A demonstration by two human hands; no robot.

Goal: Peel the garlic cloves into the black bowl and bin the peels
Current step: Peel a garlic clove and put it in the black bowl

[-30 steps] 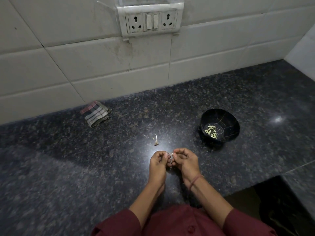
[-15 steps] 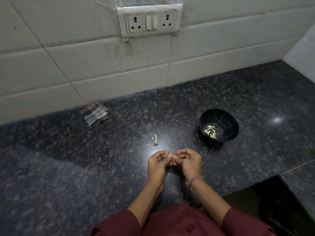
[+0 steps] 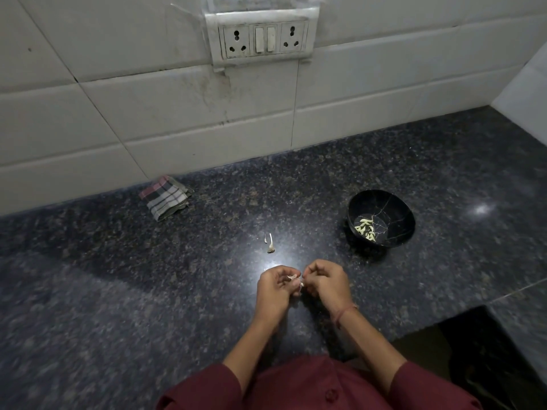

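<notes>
A small pale garlic clove (image 3: 296, 280) is pinched between my left hand (image 3: 275, 287) and my right hand (image 3: 324, 281), just above the dark granite counter (image 3: 148, 291). Both hands have curled fingers meeting at the clove. The black bowl (image 3: 396, 214) stands to the right and a little beyond my hands, with several peeled yellowish cloves (image 3: 366, 228) in its bottom. A few bits of garlic peel (image 3: 270, 242) lie on the counter just beyond my left hand.
A folded checked cloth (image 3: 165, 198) lies near the tiled wall at the back left. A socket plate (image 3: 263, 39) is on the wall. The counter drops away into a dark gap (image 3: 488, 350) at the lower right.
My hands stay together at the clove, shifting slightly; the fingers have worked at it, and a bit of pale skin now shows between them.
</notes>
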